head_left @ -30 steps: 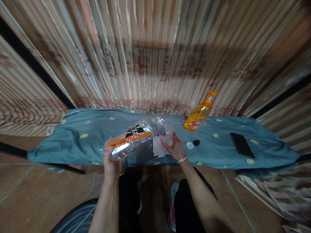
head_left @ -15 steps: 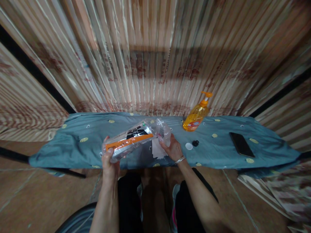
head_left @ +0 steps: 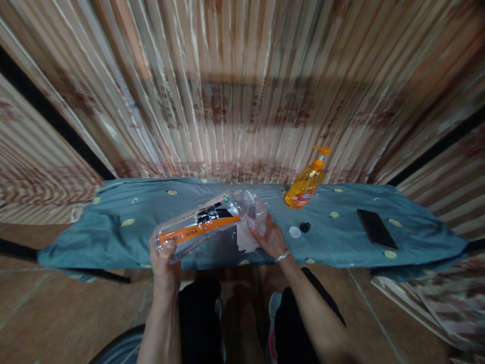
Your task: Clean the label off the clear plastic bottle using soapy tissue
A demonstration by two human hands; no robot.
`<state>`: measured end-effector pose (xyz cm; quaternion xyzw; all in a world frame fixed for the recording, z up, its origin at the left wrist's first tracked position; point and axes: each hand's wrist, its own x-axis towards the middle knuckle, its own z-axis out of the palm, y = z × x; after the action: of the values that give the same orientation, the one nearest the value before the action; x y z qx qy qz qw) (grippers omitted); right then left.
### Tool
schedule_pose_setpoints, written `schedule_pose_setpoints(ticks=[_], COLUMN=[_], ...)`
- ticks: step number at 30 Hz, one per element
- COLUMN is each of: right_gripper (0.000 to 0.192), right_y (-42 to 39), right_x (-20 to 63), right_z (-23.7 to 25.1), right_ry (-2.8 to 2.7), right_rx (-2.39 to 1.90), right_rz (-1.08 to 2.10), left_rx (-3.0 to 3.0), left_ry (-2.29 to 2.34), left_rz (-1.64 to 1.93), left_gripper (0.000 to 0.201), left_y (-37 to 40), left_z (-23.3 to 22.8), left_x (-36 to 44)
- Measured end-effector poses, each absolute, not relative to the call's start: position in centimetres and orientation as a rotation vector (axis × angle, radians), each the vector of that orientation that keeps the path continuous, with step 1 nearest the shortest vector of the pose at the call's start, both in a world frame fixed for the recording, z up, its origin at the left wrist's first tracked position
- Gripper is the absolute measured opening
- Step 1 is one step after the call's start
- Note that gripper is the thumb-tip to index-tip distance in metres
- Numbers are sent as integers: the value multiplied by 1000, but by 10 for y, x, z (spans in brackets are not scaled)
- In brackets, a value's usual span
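Observation:
My left hand (head_left: 166, 260) is wrapped round the base end of a large clear plastic bottle (head_left: 200, 222) with an orange, black and silver label. The bottle is tilted, its neck up and to the right. My right hand (head_left: 273, 236) is closed round a small clear plastic bottle (head_left: 258, 215), whose mouth end meets the large bottle's neck; whether they touch I cannot tell. Beneath them lies a piece of white paper (head_left: 246, 241), partly hidden. A white round cap (head_left: 294, 232) and a small black cap-like piece (head_left: 305, 227) lie right of my right hand.
An orange pump bottle (head_left: 304, 186) stands at the back of the blue cloth-covered table (head_left: 333, 242). On the right lies a black phone (head_left: 377, 229). A striped curtain (head_left: 235, 101) hangs behind. Below left is the rim of a dark round basin-like object (head_left: 117, 344).
My left hand and the large bottle's base have shifted slightly left and down. The small bottle has stayed at the large bottle's neck.

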<state>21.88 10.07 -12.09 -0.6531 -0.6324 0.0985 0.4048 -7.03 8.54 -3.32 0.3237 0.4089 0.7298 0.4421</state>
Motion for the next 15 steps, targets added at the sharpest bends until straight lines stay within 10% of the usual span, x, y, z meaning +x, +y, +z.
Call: schedule_pose_setpoints(ticks=[15], right_gripper=[63], right_y=[98], right_x=[220], right_z=[-120], right_ry=[-1556], right_rx=[-1639], right_rz=[312], left_rx=[874], left_ry=[1074], left_rz=[1832], left_gripper=[65], left_y=[86], left_z=[-32], left_x=[-69])
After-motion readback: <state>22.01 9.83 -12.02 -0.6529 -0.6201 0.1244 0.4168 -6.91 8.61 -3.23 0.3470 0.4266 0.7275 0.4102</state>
